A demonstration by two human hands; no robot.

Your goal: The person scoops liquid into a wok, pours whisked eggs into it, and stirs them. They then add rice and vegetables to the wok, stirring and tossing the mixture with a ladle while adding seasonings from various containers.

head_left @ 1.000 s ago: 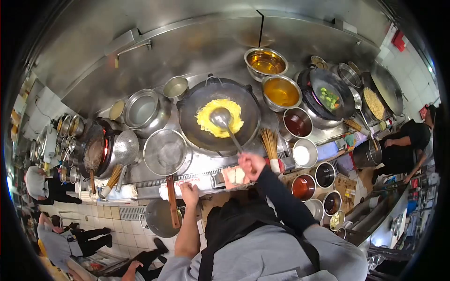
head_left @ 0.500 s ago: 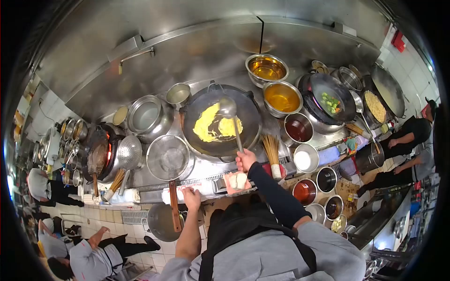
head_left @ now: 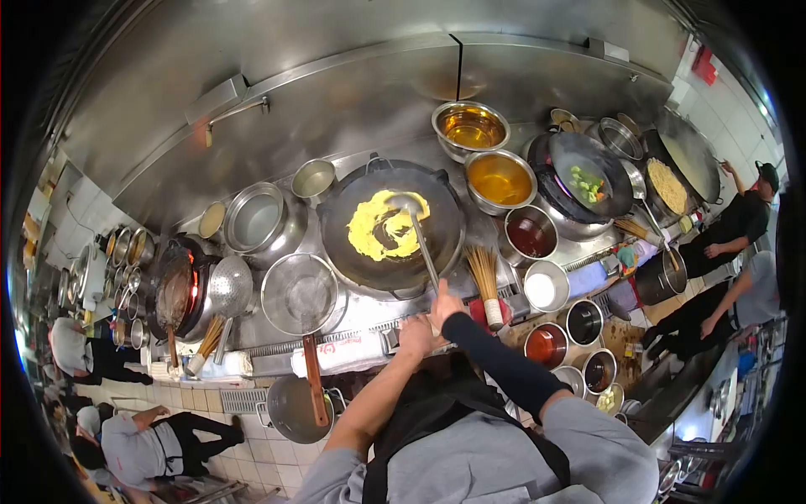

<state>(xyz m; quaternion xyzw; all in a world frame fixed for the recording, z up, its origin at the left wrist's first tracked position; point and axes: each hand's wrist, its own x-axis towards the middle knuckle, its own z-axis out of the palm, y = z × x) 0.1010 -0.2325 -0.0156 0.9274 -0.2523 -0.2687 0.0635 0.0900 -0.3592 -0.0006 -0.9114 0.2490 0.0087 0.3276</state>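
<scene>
My right hand is closed round the handle of a long metal ladle. The ladle's bowl rests among yellow scrambled egg, spread in a rough ring inside the large dark wok. Close beside it, my left hand is at the counter's front edge, below the wok. Its fingers look curled and cover the spot where a folded cloth lay; what they hold is hidden. To the left sits a round wire strainer with a wooden handle, its handle overhanging the edge.
Bowls of amber liquid and a pot of dark red sauce stand right of the wok. A bamboo brush leans nearby. Left are a metal pot and a perforated skimmer. Co-workers stand at the lower left and far right.
My left hand has moved right from beside the strainer handle to the folded cloth's spot. The ladle has shifted slightly, and the egg has spread into a more connected ring.
</scene>
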